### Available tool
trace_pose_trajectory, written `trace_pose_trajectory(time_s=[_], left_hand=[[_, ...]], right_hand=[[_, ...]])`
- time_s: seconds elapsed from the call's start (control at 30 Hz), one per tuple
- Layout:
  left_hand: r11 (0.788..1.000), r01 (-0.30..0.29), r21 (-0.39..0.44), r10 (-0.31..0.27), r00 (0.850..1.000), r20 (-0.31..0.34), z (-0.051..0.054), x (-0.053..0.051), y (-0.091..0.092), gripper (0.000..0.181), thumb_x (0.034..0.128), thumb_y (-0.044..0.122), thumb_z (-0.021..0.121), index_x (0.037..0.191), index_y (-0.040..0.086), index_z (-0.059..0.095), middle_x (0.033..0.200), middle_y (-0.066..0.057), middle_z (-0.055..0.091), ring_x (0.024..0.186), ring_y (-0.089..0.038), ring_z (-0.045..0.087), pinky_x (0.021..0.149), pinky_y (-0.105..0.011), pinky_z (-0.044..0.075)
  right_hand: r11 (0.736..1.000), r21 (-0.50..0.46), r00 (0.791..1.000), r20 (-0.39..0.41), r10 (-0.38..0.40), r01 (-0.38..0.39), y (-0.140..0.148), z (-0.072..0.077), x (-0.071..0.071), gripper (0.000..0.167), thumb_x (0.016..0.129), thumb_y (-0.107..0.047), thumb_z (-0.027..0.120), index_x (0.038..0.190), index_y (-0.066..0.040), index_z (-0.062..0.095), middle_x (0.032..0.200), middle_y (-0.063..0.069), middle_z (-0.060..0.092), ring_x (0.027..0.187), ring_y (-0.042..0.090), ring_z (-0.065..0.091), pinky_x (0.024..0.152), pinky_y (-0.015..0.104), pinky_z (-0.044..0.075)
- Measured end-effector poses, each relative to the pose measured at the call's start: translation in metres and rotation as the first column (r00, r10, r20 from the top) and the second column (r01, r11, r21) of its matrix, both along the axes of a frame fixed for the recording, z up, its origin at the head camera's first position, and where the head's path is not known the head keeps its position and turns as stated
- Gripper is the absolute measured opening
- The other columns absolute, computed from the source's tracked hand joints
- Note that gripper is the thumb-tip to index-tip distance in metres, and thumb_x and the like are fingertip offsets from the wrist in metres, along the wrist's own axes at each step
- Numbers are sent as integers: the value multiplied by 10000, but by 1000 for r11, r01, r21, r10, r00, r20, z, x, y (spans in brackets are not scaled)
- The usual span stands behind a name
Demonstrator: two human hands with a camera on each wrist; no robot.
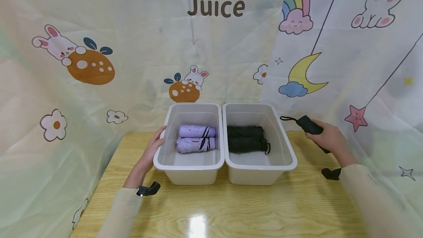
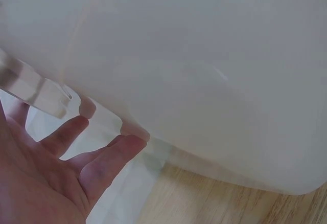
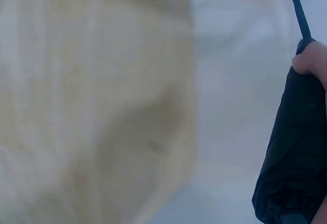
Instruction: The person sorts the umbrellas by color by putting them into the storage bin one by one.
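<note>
My right hand (image 1: 327,135) grips a folded black umbrella (image 1: 310,125) above the table, right of the bins; its wrist loop points left. In the right wrist view the rolled umbrella (image 3: 294,137) lies along the right edge, with the thumb across it. With fairly straight fingers, my left hand (image 1: 153,150) touches the left side of the left bin (image 1: 190,172). Its fingertips reach the bin wall (image 2: 204,81) just under the rim in the left wrist view. Two lilac folded umbrellas (image 1: 196,144) lie side by side in that bin. Two black ones (image 1: 246,144) lie in the right bin (image 1: 261,170).
Both pale bins stand next to each other at the back of the wooden table (image 1: 231,208). Behind them hangs a printed cloth (image 1: 138,65), which also drapes along both sides. A dark band with a small device (image 1: 330,173) is on each wrist.
</note>
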State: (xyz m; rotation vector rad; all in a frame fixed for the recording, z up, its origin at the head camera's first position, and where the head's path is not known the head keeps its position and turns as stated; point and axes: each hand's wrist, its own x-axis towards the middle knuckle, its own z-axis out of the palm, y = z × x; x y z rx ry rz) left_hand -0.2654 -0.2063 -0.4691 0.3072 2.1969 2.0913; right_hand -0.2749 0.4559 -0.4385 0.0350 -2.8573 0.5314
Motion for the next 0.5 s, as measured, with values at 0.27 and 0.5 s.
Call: trace_pose_trajectory(time_s=[0.27, 0.5], left_hand=[[1000, 12, 11, -12, 1000, 6, 0, 0, 1, 541, 1061, 274, 380, 1561, 198, 186, 1577, -146, 187, 1347, -401, 313, 1009, -540, 360], [1000, 4, 22, -4, 1000, 0, 0, 0, 1, 540, 1063, 253, 377, 1562, 185, 182, 1574, -166, 185, 1345, -410, 306, 1017, -554, 339]], right_hand=[[995, 45, 992, -92, 89, -85, -20, 54, -1, 746, 837, -456, 720, 1425, -63, 484, 1276, 324, 534, 948, 418, 548, 654, 482, 422], [970, 31, 967, -75, 243, -241, -53, 94, -9, 723, 823, -424, 755, 1444, -164, 490, 1307, 241, 545, 983, 369, 544, 727, 513, 440]])
